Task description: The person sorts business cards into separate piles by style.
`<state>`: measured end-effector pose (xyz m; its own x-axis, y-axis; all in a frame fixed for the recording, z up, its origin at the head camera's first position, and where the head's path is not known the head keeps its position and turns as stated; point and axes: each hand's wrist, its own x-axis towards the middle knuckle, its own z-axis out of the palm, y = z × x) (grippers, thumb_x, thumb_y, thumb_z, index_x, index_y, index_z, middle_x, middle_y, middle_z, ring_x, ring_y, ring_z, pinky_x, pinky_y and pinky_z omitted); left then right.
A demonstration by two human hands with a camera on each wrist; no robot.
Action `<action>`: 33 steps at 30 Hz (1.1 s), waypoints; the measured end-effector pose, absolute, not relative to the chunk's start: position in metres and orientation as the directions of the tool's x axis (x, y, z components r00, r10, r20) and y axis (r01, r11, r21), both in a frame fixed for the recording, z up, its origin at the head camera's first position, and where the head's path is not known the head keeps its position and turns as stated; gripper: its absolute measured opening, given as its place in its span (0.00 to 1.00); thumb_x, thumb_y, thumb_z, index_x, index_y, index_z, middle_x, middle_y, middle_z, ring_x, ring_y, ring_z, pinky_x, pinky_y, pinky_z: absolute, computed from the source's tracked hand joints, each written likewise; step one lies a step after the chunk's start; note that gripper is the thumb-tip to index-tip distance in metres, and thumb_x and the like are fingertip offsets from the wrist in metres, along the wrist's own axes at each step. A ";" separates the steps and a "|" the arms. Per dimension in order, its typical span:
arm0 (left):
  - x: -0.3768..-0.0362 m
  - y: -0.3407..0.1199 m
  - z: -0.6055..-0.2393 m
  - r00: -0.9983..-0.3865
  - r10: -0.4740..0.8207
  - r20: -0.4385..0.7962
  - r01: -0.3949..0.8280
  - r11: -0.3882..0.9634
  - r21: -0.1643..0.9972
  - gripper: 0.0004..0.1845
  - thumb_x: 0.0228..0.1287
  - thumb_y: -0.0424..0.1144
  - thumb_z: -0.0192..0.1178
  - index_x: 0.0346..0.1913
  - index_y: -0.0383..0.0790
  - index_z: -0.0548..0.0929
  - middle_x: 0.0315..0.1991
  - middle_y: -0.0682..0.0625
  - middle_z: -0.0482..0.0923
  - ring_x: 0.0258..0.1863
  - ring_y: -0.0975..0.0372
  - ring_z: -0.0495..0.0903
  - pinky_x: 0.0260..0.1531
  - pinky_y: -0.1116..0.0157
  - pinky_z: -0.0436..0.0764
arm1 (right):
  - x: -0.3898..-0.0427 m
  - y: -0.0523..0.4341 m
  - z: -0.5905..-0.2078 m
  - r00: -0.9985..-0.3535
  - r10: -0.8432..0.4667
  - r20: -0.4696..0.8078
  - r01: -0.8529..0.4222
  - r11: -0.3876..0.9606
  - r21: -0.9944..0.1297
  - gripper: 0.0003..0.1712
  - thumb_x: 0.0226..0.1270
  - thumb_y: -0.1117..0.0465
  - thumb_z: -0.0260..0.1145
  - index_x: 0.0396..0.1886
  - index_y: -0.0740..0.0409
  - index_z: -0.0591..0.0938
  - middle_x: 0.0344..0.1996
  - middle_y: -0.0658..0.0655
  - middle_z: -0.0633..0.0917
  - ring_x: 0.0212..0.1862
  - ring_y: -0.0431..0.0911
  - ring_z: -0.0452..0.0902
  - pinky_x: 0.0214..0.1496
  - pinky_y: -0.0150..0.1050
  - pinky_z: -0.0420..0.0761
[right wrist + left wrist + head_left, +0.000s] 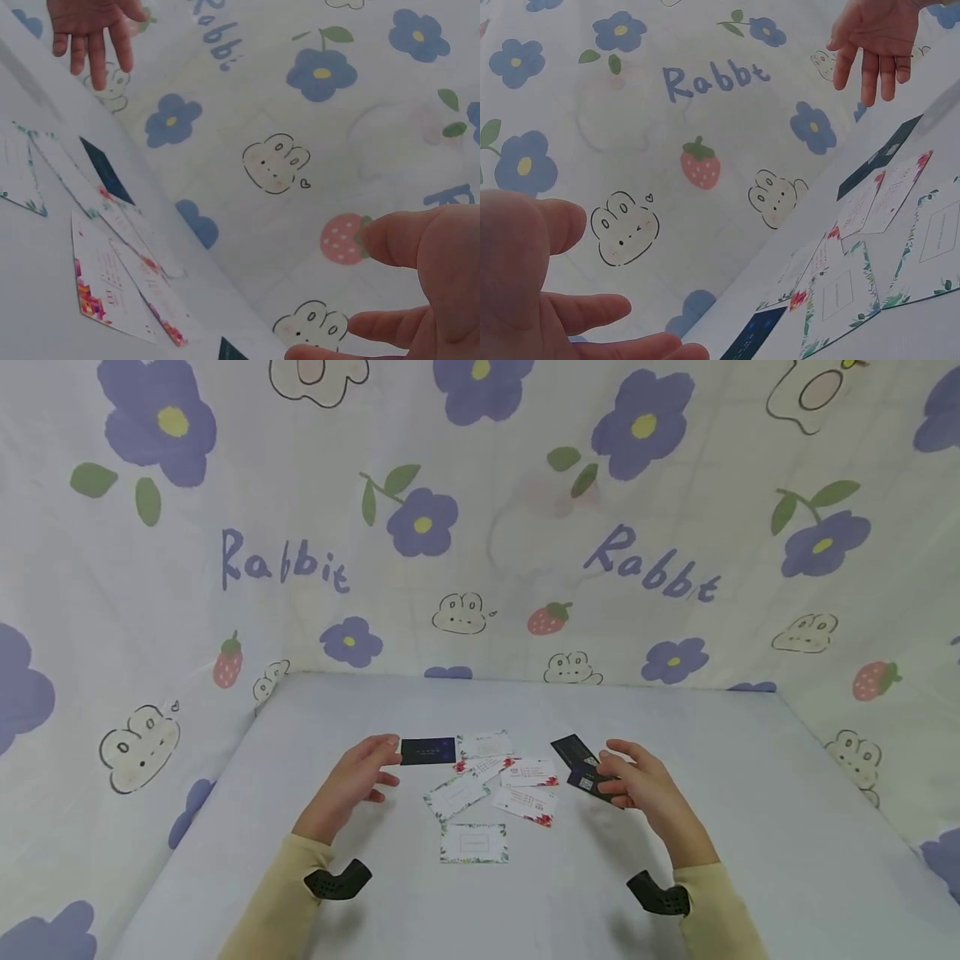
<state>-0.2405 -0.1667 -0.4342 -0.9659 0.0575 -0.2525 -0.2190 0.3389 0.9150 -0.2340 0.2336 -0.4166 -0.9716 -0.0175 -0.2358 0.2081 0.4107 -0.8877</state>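
Observation:
My left hand (360, 781) hovers at the left of a group of cards, fingers relaxed and holding nothing. Beside its fingertips lies a dark card (428, 751). My right hand (643, 785) hangs over the right side of the group, its fingers loosely spread. Under it are two overlapping black cards, an upper one (573, 749) and a lower one (587, 781) partly hidden by the fingers. In the left wrist view, the right hand (877, 46) shows an empty palm; in the right wrist view, the left hand (93, 36) does too.
Between the hands lie white cards with red flowers (527, 804) and white cards with green leaf borders (459, 794), some overlapping. One leaf-bordered card (474, 843) lies apart, nearer me. A white table surface (480, 918) meets a patterned cloth backdrop (510, 568).

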 end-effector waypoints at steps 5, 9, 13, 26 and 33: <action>-0.240 -0.165 -0.432 -0.968 0.050 -0.246 -0.215 0.340 0.916 0.33 0.78 0.61 0.46 0.76 0.45 0.64 0.68 0.37 0.74 0.51 0.53 0.82 0.40 0.68 0.79 | -0.236 0.232 -0.415 -0.972 -0.020 -0.233 0.204 0.411 -0.889 0.38 0.81 0.47 0.53 0.79 0.62 0.57 0.67 0.74 0.74 0.45 0.44 0.84 0.40 0.34 0.82; -0.241 -0.161 -0.435 -0.969 0.045 -0.244 -0.212 0.358 0.909 0.33 0.78 0.61 0.46 0.75 0.45 0.65 0.67 0.38 0.76 0.47 0.55 0.83 0.39 0.68 0.78 | -0.239 0.226 -0.414 -0.974 -0.018 -0.226 0.198 0.418 -0.887 0.37 0.80 0.47 0.54 0.79 0.60 0.59 0.66 0.73 0.76 0.46 0.48 0.86 0.40 0.33 0.81; -0.238 -0.153 -0.441 -0.965 0.029 -0.262 -0.228 0.408 0.884 0.31 0.78 0.60 0.48 0.73 0.45 0.68 0.63 0.39 0.80 0.41 0.57 0.84 0.35 0.67 0.77 | -0.245 0.210 -0.421 -0.975 -0.018 -0.220 0.192 0.425 -0.885 0.36 0.79 0.49 0.57 0.78 0.59 0.61 0.64 0.72 0.78 0.49 0.53 0.86 0.40 0.33 0.80; -0.226 -0.122 -0.458 -0.959 0.069 -0.277 -0.195 0.551 0.811 0.33 0.76 0.64 0.47 0.69 0.43 0.74 0.43 0.45 0.86 0.25 0.59 0.80 0.24 0.65 0.70 | -0.278 0.134 -0.439 -0.953 -0.159 -0.256 0.127 0.559 -0.819 0.34 0.76 0.47 0.60 0.75 0.56 0.68 0.58 0.64 0.84 0.42 0.49 0.85 0.45 0.40 0.84; -0.225 -0.122 -0.459 -0.962 0.056 -0.268 -0.192 0.559 0.806 0.36 0.76 0.66 0.44 0.71 0.42 0.71 0.42 0.46 0.87 0.22 0.60 0.81 0.25 0.65 0.71 | -0.284 0.103 -0.444 -0.926 -0.244 -0.287 0.078 0.622 -0.779 0.33 0.76 0.47 0.61 0.74 0.57 0.69 0.49 0.63 0.87 0.35 0.48 0.82 0.43 0.40 0.83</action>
<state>-0.2255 -0.1218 -0.4586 -0.9618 0.0555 -0.2680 -0.1924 0.5591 0.8065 -0.2839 0.1034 -0.4436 -0.9262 -0.2443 -0.2870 0.0775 0.6218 -0.7793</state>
